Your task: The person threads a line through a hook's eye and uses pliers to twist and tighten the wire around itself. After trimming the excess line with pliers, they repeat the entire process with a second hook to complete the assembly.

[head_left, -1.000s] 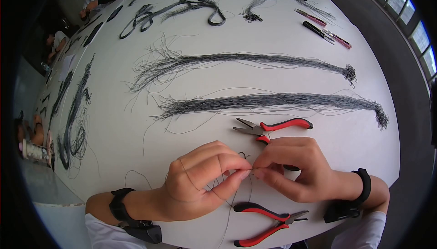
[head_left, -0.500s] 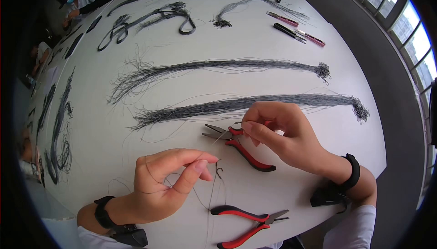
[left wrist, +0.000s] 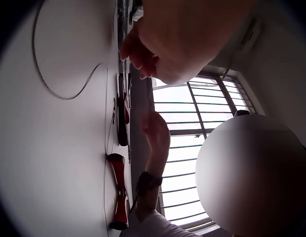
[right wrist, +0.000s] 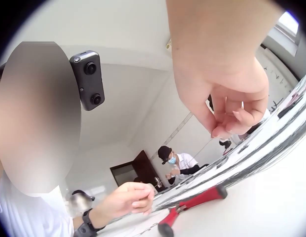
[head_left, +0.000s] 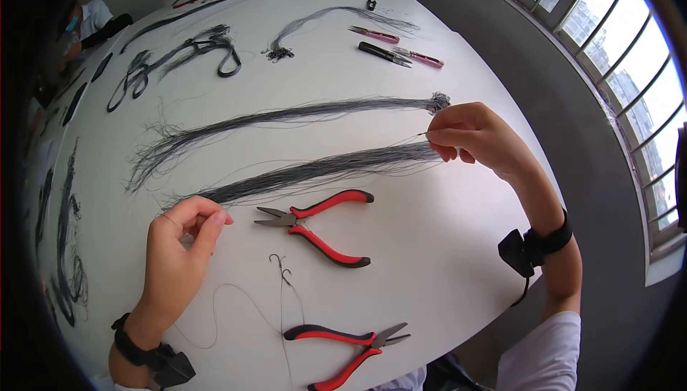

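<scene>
My right hand [head_left: 478, 137] is raised at the right in the head view, pinching a small dark piece [head_left: 422, 134] with a thin line trailing left from it. The left hand [head_left: 175, 258] is at the lower left, thumb and forefinger pressed together on a thin line that runs over its forefinger; how far the line reaches between the hands is too faint to tell. Between them on the table, two dark hooks [head_left: 280, 265] on fine lines lie below open red-handled pliers [head_left: 293, 221]. In the right wrist view the right hand's [right wrist: 232, 111] fingertips meet.
Two long bundles of dark lines [head_left: 286, 113] [head_left: 315, 170] cross the table [head_left: 444, 248]. A second pair of pliers [head_left: 368, 339] lies at the front edge. Snips [head_left: 385, 55], two pink-handled tools [head_left: 373, 35] and more bundles lie farther back. Other people sit beyond.
The hands, together at first, have drawn apart: the right up and to the right with the small piece, the left to the left. The hooks now lie uncovered. The view has shifted rightward.
</scene>
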